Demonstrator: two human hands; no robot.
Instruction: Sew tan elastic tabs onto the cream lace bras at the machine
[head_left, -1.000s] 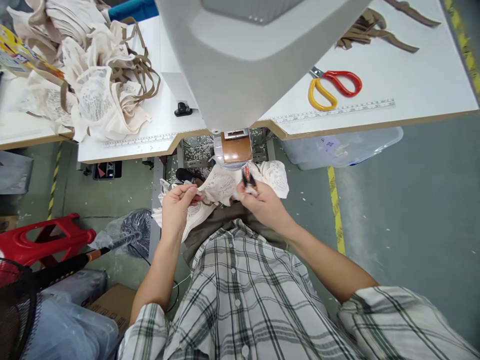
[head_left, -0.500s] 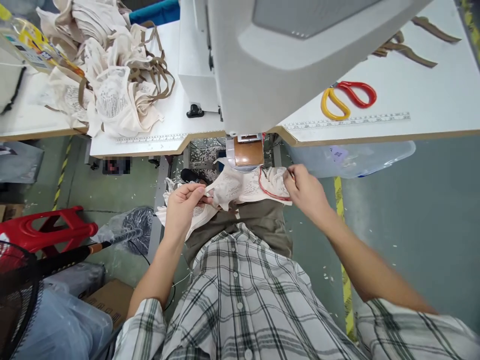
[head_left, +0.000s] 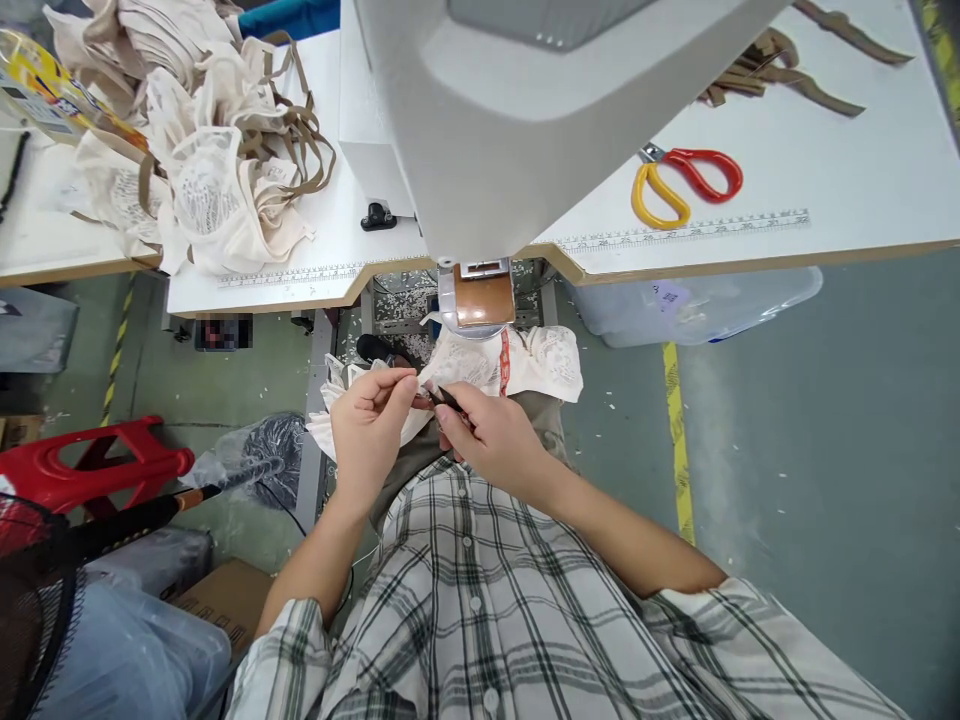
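Observation:
My left hand (head_left: 371, 425) pinches the edge of a cream lace bra (head_left: 540, 365) between thumb and fingertips. Small dark thread snips (head_left: 445, 399) are gripped in my right hand (head_left: 491, 435), their tips close to the left fingertips. Part of the snips is hidden by the fingers. The bra hangs over my lap under the sewing machine's brown plate (head_left: 484, 302), with a red ribbon-like strip (head_left: 505, 362) across it. More pale lace fabric (head_left: 326, 410) lies beneath my left hand.
The white sewing machine (head_left: 480, 130) stands over the table. A pile of bras (head_left: 214, 190) is at left beside a yellow-labelled bottle (head_left: 60, 85). Scissors (head_left: 686, 180), a ruler strip (head_left: 690, 230) and brown straps (head_left: 750, 75) lie right. A red stool (head_left: 97, 460) is lower left.
My right hand has let go of the bra's right end and moved left to my left fingertips, where the dark snips now show. The view has shifted slightly.

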